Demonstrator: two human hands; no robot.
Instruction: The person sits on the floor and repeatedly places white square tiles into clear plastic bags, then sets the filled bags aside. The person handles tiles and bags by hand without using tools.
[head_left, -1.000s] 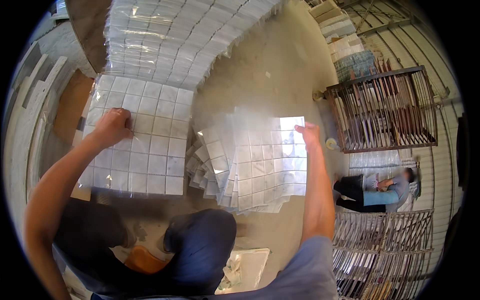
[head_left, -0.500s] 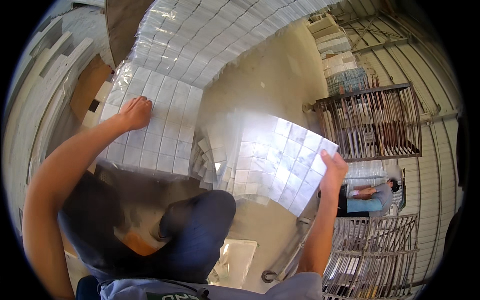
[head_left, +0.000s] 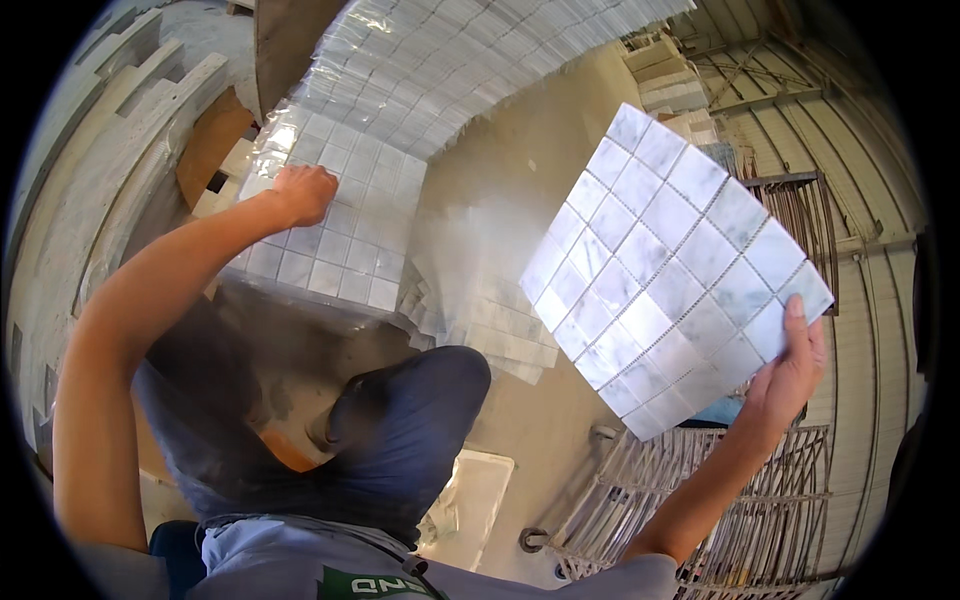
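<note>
A marble mosaic tile sheet (head_left: 665, 265), white with grey veins and square pieces, is raised at my right side. My right hand (head_left: 797, 365) grips it by its lower right corner, thumb on the front face. On the left, my left hand (head_left: 305, 193) rests, fingers curled, on top of a stack of similar mosaic sheets (head_left: 355, 230) edged with clear plastic film. What its fingers hold, if anything, is hidden. Between the stack and my knee, more mosaic sheets (head_left: 505, 330) lie low in a loose pile, partly behind a blurred patch of the picture.
A long row of film-wrapped tile stacks (head_left: 430, 65) runs behind the left stack. Pale stone slabs (head_left: 150, 130) stand at the far left. A metal rack (head_left: 740, 490) is at lower right, with a white tray (head_left: 485, 500) beside my leg.
My right hand has lifted the mosaic sheet up and to the right, off the low pile, turning its face toward me. My left hand stays on the stack.
</note>
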